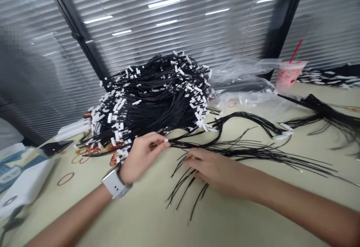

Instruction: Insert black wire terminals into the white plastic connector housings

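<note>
Wires [242,153], pinched in left fingers [161,141], under right hand [213,168]

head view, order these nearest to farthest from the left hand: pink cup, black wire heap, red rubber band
From the left hand:
1. The black wire heap, just beyond it
2. The red rubber band, off to its left
3. The pink cup, far right at the back

Left hand [144,157] pinches, fingertips together — right hand [213,168] lies palm-down.
</note>
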Tool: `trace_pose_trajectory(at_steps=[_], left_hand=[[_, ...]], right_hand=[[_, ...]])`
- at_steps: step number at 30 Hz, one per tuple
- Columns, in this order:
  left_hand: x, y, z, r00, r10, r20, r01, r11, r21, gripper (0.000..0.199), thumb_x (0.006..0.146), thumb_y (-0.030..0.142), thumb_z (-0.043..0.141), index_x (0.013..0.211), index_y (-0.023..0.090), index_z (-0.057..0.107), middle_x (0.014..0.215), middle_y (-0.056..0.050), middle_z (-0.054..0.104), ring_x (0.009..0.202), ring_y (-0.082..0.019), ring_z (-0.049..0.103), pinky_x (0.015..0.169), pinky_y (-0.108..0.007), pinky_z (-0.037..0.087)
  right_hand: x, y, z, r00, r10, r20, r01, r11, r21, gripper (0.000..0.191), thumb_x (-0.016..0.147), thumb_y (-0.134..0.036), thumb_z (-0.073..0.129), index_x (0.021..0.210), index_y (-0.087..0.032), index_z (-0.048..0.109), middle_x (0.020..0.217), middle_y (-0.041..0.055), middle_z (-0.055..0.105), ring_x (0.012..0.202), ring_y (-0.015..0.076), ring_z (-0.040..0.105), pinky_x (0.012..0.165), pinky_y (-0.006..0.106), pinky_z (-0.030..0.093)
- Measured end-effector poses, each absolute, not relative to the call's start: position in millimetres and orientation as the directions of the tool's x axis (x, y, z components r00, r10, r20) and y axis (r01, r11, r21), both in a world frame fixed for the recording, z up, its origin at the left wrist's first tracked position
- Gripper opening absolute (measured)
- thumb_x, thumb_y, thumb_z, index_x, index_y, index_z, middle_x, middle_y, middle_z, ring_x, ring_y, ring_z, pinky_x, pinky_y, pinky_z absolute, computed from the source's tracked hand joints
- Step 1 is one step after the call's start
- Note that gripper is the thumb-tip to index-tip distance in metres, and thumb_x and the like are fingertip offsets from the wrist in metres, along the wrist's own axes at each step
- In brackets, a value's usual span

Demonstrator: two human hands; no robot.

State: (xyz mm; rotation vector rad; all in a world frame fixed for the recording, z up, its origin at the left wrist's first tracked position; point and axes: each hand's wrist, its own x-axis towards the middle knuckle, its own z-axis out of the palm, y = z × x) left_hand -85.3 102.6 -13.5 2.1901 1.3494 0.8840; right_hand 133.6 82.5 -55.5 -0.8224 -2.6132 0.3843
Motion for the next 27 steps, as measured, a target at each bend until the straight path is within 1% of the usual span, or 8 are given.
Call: trace_pose_trajectory(at_steps=[2, 4, 9, 11, 14, 19, 22, 27], left_hand=[[-86, 106, -18, 0.293, 0.945, 0.145, 0.583, -0.297, 0.756, 0.021, 0.080, 0.032, 0.056, 0.068, 0.015, 0.057, 0.060, 0.002, 0.051, 0.058, -0.011, 0.045, 0.054, -0.023, 0.037], [-87, 108, -25, 0.319, 0.947, 0.045, 0.550, -0.224, 0.805, 0.026, 0.082, 0.034, 0.051, 0.065, 0.015, 0.051, 0.056, 0.003, 0.047, 0.053, -0.009, 0.042, 0.052, -0.022, 0.036], [-86, 107, -38, 0.375, 0.921, -0.104, 0.470, -0.092, 0.878, 0.029, 0.083, 0.039, 0.046, 0.065, 0.016, 0.043, 0.059, 0.004, 0.045, 0.055, -0.009, 0.043, 0.059, -0.025, 0.040], [-86, 104, -40, 0.393, 0.910, -0.129, 0.466, -0.076, 0.881, 0.029, 0.083, 0.039, 0.046, 0.065, 0.016, 0.044, 0.061, 0.003, 0.046, 0.057, -0.009, 0.042, 0.060, -0.024, 0.038], [-86, 98, -41, 0.401, 0.905, -0.140, 0.480, -0.077, 0.874, 0.028, 0.085, 0.035, 0.045, 0.065, 0.015, 0.046, 0.062, 0.003, 0.046, 0.058, -0.010, 0.040, 0.059, -0.024, 0.034], [-89, 95, -44, 0.423, 0.896, -0.133, 0.449, -0.080, 0.890, 0.023, 0.087, 0.029, 0.042, 0.069, 0.016, 0.047, 0.064, 0.003, 0.042, 0.062, -0.011, 0.039, 0.061, -0.024, 0.033], [-92, 97, -49, 0.441, 0.888, -0.128, 0.444, -0.092, 0.892, 0.024, 0.089, 0.029, 0.040, 0.070, 0.016, 0.046, 0.065, 0.003, 0.041, 0.063, -0.011, 0.037, 0.060, -0.024, 0.031], [-95, 99, -53, 0.447, 0.885, -0.134, 0.420, -0.076, 0.904, 0.021, 0.089, 0.028, 0.041, 0.071, 0.017, 0.045, 0.067, 0.003, 0.041, 0.065, -0.011, 0.039, 0.061, -0.024, 0.031]], right_hand=[[138, 88, -55, -0.760, 0.611, 0.222, 0.548, 0.786, -0.287, 0.021, 0.082, -0.005, 0.043, 0.091, -0.015, 0.059, 0.092, 0.0072, 0.055, 0.084, 0.0171, 0.054, 0.073, 0.031, 0.044], [139, 91, -55, -0.763, 0.615, 0.198, 0.562, 0.783, -0.267, 0.021, 0.082, -0.003, 0.040, 0.079, -0.014, 0.058, 0.082, 0.0057, 0.053, 0.076, 0.0157, 0.052, 0.067, 0.029, 0.043], [138, 94, -55, -0.757, 0.621, 0.205, 0.563, 0.778, -0.278, 0.021, 0.082, -0.002, 0.037, 0.076, -0.015, 0.053, 0.084, 0.0065, 0.053, 0.081, 0.0167, 0.048, 0.072, 0.031, 0.041], [139, 95, -53, -0.745, 0.638, 0.195, 0.571, 0.761, -0.309, 0.020, 0.082, -0.003, 0.036, 0.078, -0.016, 0.051, 0.085, 0.0056, 0.054, 0.080, 0.0150, 0.048, 0.070, 0.028, 0.041], [142, 99, -51, -0.676, 0.717, 0.168, 0.600, 0.669, -0.439, 0.018, 0.085, -0.009, 0.035, 0.081, -0.018, 0.050, 0.079, 0.0013, 0.056, 0.070, 0.0113, 0.050, 0.062, 0.024, 0.040], [137, 103, -52, -0.514, 0.846, 0.141, 0.599, 0.472, -0.647, 0.017, 0.086, -0.026, 0.045, 0.084, -0.023, 0.061, 0.082, -0.0026, 0.064, 0.070, 0.0100, 0.056, 0.059, 0.022, 0.039], [134, 100, -55, -0.460, 0.875, 0.150, 0.608, 0.434, -0.665, 0.016, 0.084, -0.031, 0.050, 0.077, -0.024, 0.062, 0.077, -0.0038, 0.063, 0.068, 0.0095, 0.056, 0.055, 0.022, 0.038], [129, 95, -61, -0.402, 0.883, 0.243, 0.609, 0.456, -0.649, 0.014, 0.085, -0.026, 0.048, 0.077, -0.023, 0.058, 0.079, -0.0040, 0.062, 0.070, 0.0087, 0.055, 0.055, 0.020, 0.037]])
